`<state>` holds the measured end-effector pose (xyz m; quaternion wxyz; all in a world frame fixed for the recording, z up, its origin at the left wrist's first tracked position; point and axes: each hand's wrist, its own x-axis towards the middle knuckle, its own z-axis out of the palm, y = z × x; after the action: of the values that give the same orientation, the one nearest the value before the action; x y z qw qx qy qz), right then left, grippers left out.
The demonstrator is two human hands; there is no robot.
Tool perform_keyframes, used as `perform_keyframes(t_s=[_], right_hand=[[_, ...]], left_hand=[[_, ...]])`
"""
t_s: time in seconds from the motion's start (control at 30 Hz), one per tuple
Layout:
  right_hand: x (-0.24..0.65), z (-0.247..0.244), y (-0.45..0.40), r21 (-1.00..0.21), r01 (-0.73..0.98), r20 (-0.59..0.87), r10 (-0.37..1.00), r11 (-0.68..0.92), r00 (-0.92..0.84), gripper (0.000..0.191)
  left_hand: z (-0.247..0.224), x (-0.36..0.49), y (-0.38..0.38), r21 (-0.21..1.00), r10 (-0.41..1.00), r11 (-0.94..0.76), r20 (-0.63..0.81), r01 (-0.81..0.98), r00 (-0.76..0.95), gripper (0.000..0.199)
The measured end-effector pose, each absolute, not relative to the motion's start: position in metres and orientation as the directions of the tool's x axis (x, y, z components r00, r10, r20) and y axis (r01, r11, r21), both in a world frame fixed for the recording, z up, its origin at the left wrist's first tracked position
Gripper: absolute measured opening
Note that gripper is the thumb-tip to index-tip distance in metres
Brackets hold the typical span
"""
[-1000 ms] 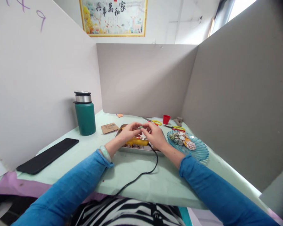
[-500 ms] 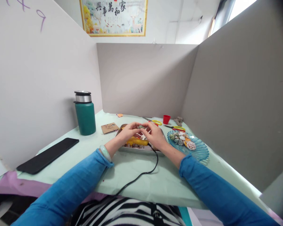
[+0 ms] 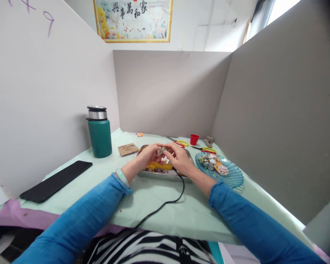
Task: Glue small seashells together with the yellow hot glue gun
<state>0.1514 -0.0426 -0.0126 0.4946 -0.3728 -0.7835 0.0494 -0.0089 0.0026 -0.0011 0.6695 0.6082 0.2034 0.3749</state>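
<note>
A small greenish-white seashell is pinched between the fingers of both my hands. My left hand closes on it from the left, and my right hand grips it from the right with thumb and fingertips. Both hands hover over a metal tray. Below them in the tray lies a yellow glue gun, its black cord trailing over the near table edge. Small brownish pieces around the glue gun are partly hidden by my hands.
On the right, a blue glass plate holds several shells. Behind stand a red cup and two pairs of scissors. A green bottle, a cardboard piece and a black phone-like slab are on the left. Grey partitions enclose the table.
The shell has turned in my fingers and shows more of itself, slightly lower and further left. My hands have shifted only a little; the tray and glue gun stay put.
</note>
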Motion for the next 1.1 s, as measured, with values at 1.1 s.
perform_keyframes(t_s=[1.1], right_hand=[[0.153, -0.013, -0.038, -0.441, 0.701, 0.728, 0.680, 0.560, -0.085, 0.019]], left_hand=[[-0.011, -0.009, 0.011, 0.938, 0.854, -0.343, 0.330, -0.042, 0.403, 0.025]])
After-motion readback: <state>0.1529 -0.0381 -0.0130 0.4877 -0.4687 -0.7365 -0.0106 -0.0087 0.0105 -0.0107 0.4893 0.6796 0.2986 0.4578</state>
